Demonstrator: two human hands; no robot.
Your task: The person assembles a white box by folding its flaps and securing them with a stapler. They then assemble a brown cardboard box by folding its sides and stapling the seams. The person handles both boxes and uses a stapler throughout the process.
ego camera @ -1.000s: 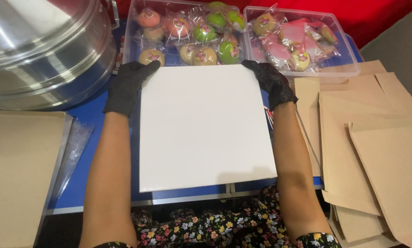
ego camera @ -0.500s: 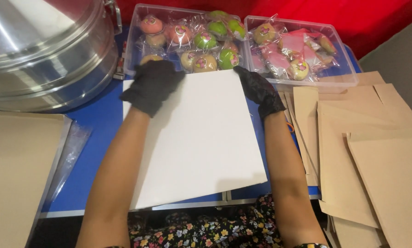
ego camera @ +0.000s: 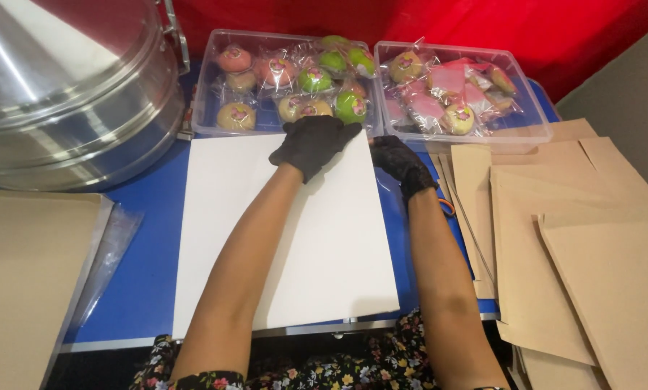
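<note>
A large white sheet point(ego camera: 302, 245) lies flat on the blue table point(ego camera: 147, 274) in front of me. My left hand point(ego camera: 313, 143), in a black glove, rests palm down on the sheet's far edge, right of its middle, fingers spread toward the right. My right hand point(ego camera: 399, 162), also in a black glove, sits at the sheet's far right corner with its fingers curled on the edge. The two hands are a short gap apart. Both bare forearms reach across the sheet.
A big steel steamer pot point(ego camera: 71, 94) stands at the far left. Two clear plastic tubs point(ego camera: 208, 126) point(ego camera: 537, 126) of wrapped coloured buns sit just beyond the sheet. Brown paper envelopes point(ego camera: 576, 238) are stacked on the right, a brown board point(ego camera: 20, 289) and clear bags point(ego camera: 111, 249) on the left.
My left hand has slid from the sheet's far left corner rightward along the far edge, close to my right hand. The sheet has shifted slightly on the table.
</note>
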